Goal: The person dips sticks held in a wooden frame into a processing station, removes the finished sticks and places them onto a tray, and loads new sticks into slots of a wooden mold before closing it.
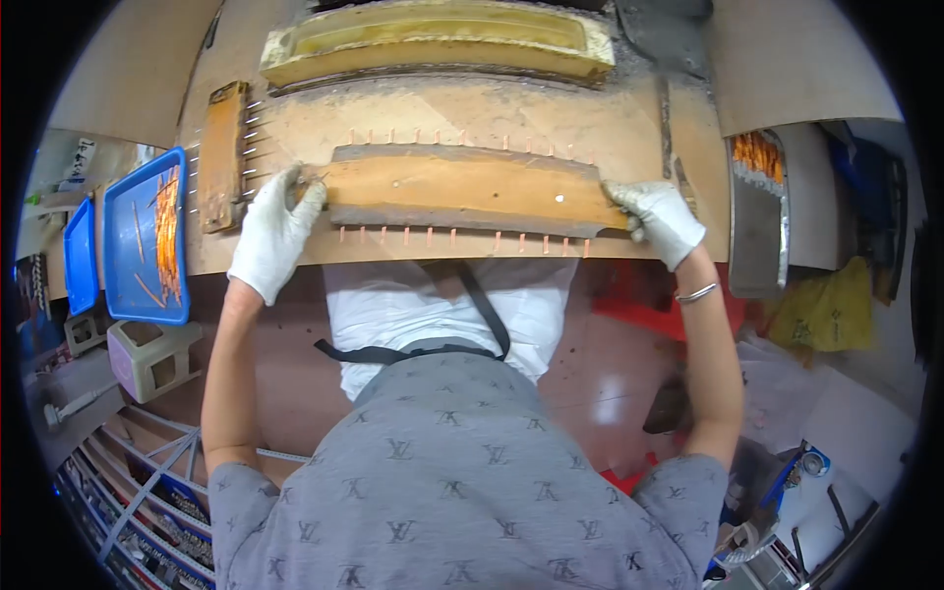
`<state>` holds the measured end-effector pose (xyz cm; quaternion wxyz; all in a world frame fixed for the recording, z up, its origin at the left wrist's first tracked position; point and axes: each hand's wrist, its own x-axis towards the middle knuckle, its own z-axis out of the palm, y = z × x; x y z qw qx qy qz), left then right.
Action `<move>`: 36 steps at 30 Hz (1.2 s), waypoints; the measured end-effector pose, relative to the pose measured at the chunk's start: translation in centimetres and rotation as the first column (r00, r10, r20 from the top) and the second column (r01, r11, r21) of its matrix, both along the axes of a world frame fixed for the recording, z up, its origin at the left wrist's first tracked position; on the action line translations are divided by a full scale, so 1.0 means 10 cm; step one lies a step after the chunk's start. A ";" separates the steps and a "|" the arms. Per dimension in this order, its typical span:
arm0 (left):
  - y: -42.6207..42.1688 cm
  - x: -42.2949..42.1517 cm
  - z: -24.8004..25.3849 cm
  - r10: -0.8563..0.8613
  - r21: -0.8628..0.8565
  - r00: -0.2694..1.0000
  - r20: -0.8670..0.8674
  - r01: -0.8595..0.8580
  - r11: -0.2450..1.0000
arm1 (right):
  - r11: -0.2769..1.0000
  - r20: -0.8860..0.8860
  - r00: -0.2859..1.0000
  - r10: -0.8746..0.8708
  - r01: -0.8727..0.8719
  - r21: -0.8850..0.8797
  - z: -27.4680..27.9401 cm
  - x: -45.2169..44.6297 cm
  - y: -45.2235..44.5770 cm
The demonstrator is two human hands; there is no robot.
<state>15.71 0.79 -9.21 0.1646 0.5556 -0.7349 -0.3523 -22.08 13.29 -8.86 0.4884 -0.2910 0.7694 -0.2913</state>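
Observation:
A long wooden board (462, 189) with dark grey edges lies across the workbench in front of me. Short copper-coloured pins (430, 237) stick out in a row along both of its long sides. My left hand (276, 228), in a white glove, grips the board's left end between thumb and fingers. At the other end my right hand (661, 218), also gloved, has its fingers curled round the board's corner. The fingertips under the board are partly hidden.
A smaller wooden block (225, 157) with metal pins sits on the left. Behind the board stands a long trough (438, 49) with yellowish contents. A blue tray (118, 236) holds copper pieces at left; a metal tray (755, 261) with more copper pieces is at right.

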 end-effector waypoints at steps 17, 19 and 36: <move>-0.22 -0.04 0.08 0.409 0.639 0.806 -0.427 -0.051 0.767 | 0.997 0.125 0.990 -0.060 0.066 -0.047 -0.05 -0.11 0.10; -0.29 0.03 0.14 0.366 0.655 0.844 -0.393 -0.022 0.755 | 0.994 0.114 0.992 -0.056 0.066 -0.085 0.08 -0.12 0.04; -1.81 -0.13 1.03 -0.067 0.042 0.942 -0.329 0.085 0.996 | 0.892 0.057 0.998 0.005 0.021 -0.451 0.90 -0.40 -1.70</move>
